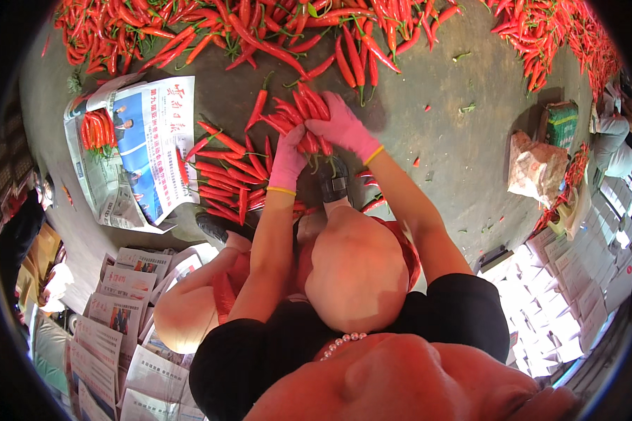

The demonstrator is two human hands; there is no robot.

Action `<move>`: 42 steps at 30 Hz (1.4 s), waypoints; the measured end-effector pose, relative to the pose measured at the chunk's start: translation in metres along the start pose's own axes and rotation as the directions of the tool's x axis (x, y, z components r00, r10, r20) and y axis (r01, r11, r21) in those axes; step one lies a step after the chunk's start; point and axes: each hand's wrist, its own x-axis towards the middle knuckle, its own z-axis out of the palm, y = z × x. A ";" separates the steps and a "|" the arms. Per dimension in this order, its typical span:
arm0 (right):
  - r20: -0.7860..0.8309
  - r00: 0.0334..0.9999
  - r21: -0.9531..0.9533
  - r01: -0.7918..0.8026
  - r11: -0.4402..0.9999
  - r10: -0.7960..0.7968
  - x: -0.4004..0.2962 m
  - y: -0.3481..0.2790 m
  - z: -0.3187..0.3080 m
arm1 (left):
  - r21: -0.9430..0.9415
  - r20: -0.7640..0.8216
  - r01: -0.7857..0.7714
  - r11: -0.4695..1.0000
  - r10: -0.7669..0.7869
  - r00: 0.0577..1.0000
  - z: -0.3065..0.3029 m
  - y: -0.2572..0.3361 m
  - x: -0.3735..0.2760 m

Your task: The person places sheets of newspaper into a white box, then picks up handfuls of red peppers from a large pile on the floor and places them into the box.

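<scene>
A bunch of red chili peppers is held between my two hands, its green stems hanging toward me. My left hand, in a pink glove with a yellow cuff, grips the bunch from its near left side. On the right, my right hand wears a matching glove and wraps around the other side. Below and left of the bunch, rows of loose chilies lie on the floor beside my shoe. Further left, a small stack of chilies rests on a spread newspaper.
A large heap of chilies spans the far side, with another heap at far right. A crumpled sack and a green package stand right. Folded newspapers are piled at lower left. Another person's leg shows at the right edge.
</scene>
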 end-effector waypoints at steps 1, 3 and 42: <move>-0.036 0.999 0.198 -0.020 0.980 0.027 -0.004 0.011 0.007 | 0.038 -0.009 0.029 0.999 -0.029 1.000 -0.003 -0.004 -0.001; -0.098 0.992 0.560 -0.011 0.828 0.080 -0.009 0.030 0.015 | 0.117 -0.017 0.070 0.991 -0.068 0.998 0.013 -0.001 -0.001; -0.016 0.998 0.981 0.002 0.195 0.067 0.057 -0.030 0.016 | 0.714 0.117 -0.168 0.680 0.121 0.986 0.068 0.101 0.052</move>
